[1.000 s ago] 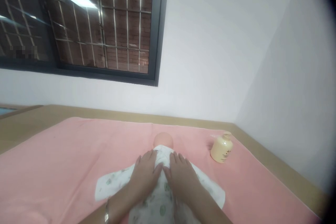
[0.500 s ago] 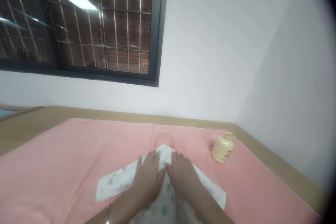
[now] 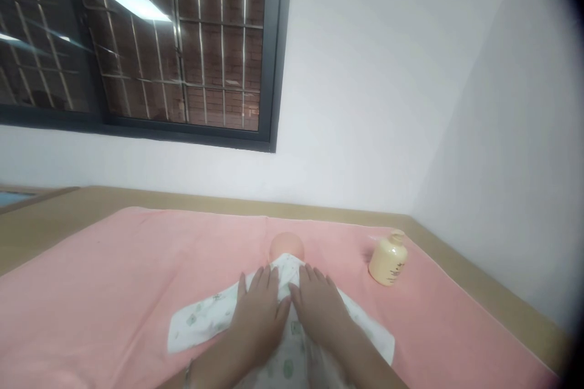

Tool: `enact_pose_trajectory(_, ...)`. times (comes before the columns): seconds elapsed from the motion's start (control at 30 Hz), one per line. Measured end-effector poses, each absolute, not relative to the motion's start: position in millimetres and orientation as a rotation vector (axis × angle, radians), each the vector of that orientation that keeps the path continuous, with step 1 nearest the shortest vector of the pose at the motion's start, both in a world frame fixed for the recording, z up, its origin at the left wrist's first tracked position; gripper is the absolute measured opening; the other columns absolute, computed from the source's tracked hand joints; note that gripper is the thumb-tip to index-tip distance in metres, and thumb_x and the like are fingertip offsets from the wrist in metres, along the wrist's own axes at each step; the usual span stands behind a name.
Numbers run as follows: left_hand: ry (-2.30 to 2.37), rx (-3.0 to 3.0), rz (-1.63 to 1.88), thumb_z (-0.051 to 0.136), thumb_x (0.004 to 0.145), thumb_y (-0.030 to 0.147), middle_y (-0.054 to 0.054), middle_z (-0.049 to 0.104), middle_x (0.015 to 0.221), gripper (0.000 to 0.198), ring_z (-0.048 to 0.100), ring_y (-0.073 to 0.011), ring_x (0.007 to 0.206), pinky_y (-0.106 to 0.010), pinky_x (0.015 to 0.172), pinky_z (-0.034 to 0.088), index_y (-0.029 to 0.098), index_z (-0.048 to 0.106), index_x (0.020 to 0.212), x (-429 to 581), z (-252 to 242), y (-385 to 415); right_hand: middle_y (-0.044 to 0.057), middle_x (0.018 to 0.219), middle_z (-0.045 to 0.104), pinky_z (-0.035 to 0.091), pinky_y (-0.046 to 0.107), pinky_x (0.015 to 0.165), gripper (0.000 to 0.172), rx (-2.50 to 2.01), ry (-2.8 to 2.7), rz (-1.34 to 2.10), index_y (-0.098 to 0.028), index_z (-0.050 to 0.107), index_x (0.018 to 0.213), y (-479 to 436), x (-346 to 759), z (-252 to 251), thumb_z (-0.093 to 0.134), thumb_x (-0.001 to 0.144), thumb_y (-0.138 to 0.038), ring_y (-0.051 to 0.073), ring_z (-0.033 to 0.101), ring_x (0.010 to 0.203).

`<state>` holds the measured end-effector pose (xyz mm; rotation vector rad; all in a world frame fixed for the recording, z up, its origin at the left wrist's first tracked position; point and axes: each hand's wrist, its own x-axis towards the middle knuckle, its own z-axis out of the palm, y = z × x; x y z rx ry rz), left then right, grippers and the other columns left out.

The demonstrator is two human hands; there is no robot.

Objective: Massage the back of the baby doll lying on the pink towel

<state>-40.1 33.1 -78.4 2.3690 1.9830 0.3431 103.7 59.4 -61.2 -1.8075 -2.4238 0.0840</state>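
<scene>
Pump bottle [image 3: 387,261]: standing on the pink cloth [image 3: 456,316], showing dark print.
Bench [image 3: 82,209]: showing a tan border around the cloth.
Dark-framed window [image 3: 137,42]: reflecting a light [image 3: 139,5]; metal bars [image 3: 244,55] are crossing brickwork [image 3: 233,61].
White wall [image 3: 365,103]: rising behind the bench.

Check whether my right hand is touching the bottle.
Apart. The head view shows bare pink cloth in the gap between the right hand and the bottle.

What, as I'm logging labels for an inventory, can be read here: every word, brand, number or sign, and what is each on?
Cream bottle: dark print on its side, too small and blurred to read.
White garment under the hands: green motifs, with no lettering I can make out.
No readable text anywhere else.
</scene>
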Motion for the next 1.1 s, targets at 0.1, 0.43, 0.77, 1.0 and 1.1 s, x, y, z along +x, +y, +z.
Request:
enact_pose_trajectory(0.1,1.990,2.365,0.383,0.021,0.095,0.038,-0.013,0.039,0.147,0.058,0.031,-0.0297,0.138,-0.064,0.112,0.015,0.010,0.037,0.143,-42,-80,37,0.019,0.144,0.041,0.030,0.051,0.107,0.051,-1.825,-2.415,0.040,-0.006,0.040,0.142,57,101,-65,0.031,0.098,-0.030,0.033,0.038,0.131)
enact_pose_trajectory(0.43,1.994,2.382,0.324,0.022,0.095,0.037,-0.015,0.036,0.148,0.059,0.029,-0.0314,0.139,-0.066,0.111,0.014,0.009,0.036,0.144,-40,-79,35,0.018,0.143,0.043,0.029,0.053,0.106,0.052,-1.791,-2.422,0.046,-0.006,0.040,0.142,55,103,-63,0.029,0.098,-0.030,0.033,0.040,0.130)
enact_pose_trajectory(0.77,1.941,2.439,0.358,0.022,0.096,0.038,-0.015,0.037,0.148,0.056,0.031,-0.0336,0.138,-0.068,0.109,0.014,0.011,0.039,0.142,-40,-80,32,0.020,0.141,0.045,0.032,0.051,0.105,0.049,-1.810,-2.410,0.013,-0.005,0.042,0.140,59,100,-64,0.031,0.098,-0.029,0.033,0.042,0.129)
enact_pose_trajectory(1.0,1.965,2.438,0.446,0.023,0.096,0.042,-0.015,0.039,0.146,0.059,0.032,-0.0331,0.137,-0.066,0.110,0.016,0.010,0.038,0.143,-42,-86,33,0.020,0.141,0.045,0.033,0.052,0.105,0.048,-1.804,-2.428,0.008,-0.005,0.043,0.140,54,101,-61,0.033,0.098,-0.027,0.034,0.042,0.129)
enact_pose_trajectory(1.1,1.963,2.426,0.419,0.021,0.096,0.039,-0.015,0.039,0.147,0.059,0.031,-0.0325,0.137,-0.066,0.111,0.014,0.008,0.037,0.143,-41,-84,34,0.020,0.142,0.044,0.032,0.052,0.106,0.049,-1.820,-2.437,0.019,-0.006,0.042,0.141,53,102,-60,0.033,0.098,-0.028,0.034,0.041,0.130)
